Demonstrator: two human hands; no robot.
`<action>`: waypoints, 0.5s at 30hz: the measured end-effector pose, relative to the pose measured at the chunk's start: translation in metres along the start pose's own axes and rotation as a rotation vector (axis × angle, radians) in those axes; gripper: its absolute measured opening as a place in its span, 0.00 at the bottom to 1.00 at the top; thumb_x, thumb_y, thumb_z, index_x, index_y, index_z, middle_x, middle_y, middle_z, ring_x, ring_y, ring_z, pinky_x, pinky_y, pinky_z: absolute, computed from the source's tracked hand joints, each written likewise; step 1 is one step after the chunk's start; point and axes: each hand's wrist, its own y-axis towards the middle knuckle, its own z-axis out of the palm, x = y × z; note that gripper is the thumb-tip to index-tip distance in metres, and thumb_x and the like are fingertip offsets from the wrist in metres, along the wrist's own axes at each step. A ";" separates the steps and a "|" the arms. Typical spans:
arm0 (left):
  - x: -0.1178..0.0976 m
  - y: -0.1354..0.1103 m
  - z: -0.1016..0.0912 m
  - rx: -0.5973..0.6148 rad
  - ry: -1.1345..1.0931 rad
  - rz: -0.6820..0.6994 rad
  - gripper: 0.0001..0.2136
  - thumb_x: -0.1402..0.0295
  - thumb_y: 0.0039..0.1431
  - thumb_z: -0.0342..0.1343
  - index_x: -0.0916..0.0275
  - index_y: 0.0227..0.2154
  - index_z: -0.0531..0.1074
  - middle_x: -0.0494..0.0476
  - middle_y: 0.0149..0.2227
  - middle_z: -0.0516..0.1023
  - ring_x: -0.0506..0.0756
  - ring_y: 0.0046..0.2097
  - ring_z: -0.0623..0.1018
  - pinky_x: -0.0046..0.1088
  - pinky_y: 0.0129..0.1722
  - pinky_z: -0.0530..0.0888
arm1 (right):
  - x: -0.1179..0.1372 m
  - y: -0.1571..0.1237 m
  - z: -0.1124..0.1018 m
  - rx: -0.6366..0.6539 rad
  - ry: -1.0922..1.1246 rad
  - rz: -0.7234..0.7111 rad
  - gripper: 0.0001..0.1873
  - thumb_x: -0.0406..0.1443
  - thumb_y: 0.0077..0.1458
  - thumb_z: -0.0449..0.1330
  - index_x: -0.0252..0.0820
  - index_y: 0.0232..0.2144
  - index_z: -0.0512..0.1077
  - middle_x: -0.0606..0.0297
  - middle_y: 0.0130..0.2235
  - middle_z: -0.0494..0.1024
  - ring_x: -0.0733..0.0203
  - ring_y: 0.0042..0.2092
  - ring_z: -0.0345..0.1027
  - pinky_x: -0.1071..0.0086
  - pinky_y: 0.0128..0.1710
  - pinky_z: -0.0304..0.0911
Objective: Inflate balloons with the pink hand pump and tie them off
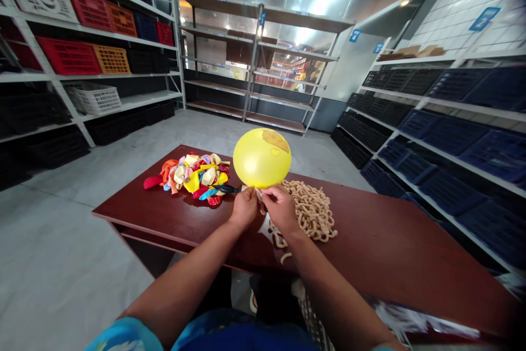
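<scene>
A blown-up yellow balloon (261, 162), printed with a brown figure and a small heart, stands above my hands with its neck downward. My left hand (244, 207) is closed in a pinch at the neck. My right hand (281, 206) pinches there too, its fingertips almost meeting the left ones. A short tan strand hangs below the fingers; which hand holds it I cannot tell. Left of my hands lies a heap of limp, many-coloured balloons (193, 176), with a black object (227, 189) beside it. Right of them is a pile of tan, cord-like pieces (314, 211).
The dark red table (370, 236) extends to the right. A loose tan piece (286, 257) lies near its front edge. Shelves with crates (68, 55) stand on the left, a grey rack (250, 61) at the back, and dark blue crates (464, 143) on the right.
</scene>
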 end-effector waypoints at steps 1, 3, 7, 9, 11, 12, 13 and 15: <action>0.000 0.000 0.000 -0.002 0.019 0.014 0.11 0.65 0.55 0.47 0.63 0.19 0.62 0.48 0.18 0.63 0.47 0.22 0.61 0.23 0.23 0.58 | 0.001 0.000 0.000 -0.002 -0.009 -0.014 0.06 0.36 0.51 0.57 0.44 0.26 0.73 0.64 0.31 0.73 0.63 0.33 0.66 0.70 0.36 0.62; -0.001 -0.001 0.000 -0.001 0.030 0.022 0.11 0.65 0.55 0.47 0.63 0.19 0.63 0.48 0.19 0.63 0.47 0.23 0.61 0.23 0.24 0.58 | 0.001 -0.001 0.000 0.006 -0.025 -0.040 0.06 0.37 0.52 0.56 0.44 0.26 0.72 0.64 0.31 0.72 0.64 0.33 0.65 0.70 0.35 0.62; 0.002 0.000 0.001 -0.004 -0.116 -0.046 0.12 0.63 0.54 0.49 0.63 0.19 0.63 0.48 0.18 0.63 0.47 0.22 0.61 0.23 0.23 0.58 | -0.002 -0.004 0.001 0.037 -0.020 -0.037 0.06 0.37 0.53 0.55 0.43 0.27 0.70 0.64 0.32 0.71 0.63 0.34 0.65 0.69 0.35 0.61; 0.003 0.000 0.002 0.003 -0.221 -0.083 0.13 0.60 0.53 0.50 0.63 0.19 0.63 0.48 0.18 0.63 0.46 0.21 0.61 0.23 0.22 0.58 | -0.005 -0.006 0.003 0.059 0.076 0.042 0.06 0.39 0.53 0.55 0.43 0.28 0.68 0.64 0.31 0.71 0.63 0.33 0.65 0.69 0.35 0.62; 0.001 0.000 0.001 0.026 -0.282 -0.120 0.13 0.59 0.51 0.51 0.63 0.19 0.63 0.47 0.18 0.63 0.46 0.20 0.61 0.23 0.21 0.58 | -0.007 -0.005 0.005 0.100 0.258 0.206 0.08 0.41 0.52 0.55 0.43 0.29 0.67 0.66 0.29 0.72 0.64 0.30 0.65 0.69 0.31 0.63; -0.001 0.000 0.001 0.047 -0.295 -0.136 0.13 0.58 0.51 0.52 0.63 0.20 0.63 0.47 0.17 0.63 0.46 0.19 0.60 0.23 0.21 0.57 | -0.008 -0.004 0.006 0.111 0.352 0.300 0.09 0.43 0.52 0.55 0.43 0.30 0.66 0.67 0.28 0.72 0.64 0.27 0.64 0.69 0.28 0.63; -0.003 -0.001 0.000 0.071 -0.300 -0.147 0.14 0.58 0.51 0.52 0.63 0.20 0.63 0.47 0.17 0.63 0.46 0.19 0.60 0.23 0.21 0.57 | -0.009 -0.003 0.007 0.108 0.429 0.382 0.10 0.43 0.51 0.55 0.43 0.30 0.65 0.68 0.27 0.72 0.65 0.25 0.64 0.70 0.26 0.62; -0.010 -0.003 -0.001 0.123 -0.285 -0.152 0.14 0.58 0.51 0.52 0.63 0.19 0.62 0.47 0.16 0.62 0.46 0.18 0.59 0.23 0.20 0.56 | -0.010 0.001 0.009 0.059 0.505 0.478 0.11 0.44 0.50 0.56 0.44 0.30 0.64 0.70 0.26 0.71 0.66 0.24 0.63 0.71 0.23 0.61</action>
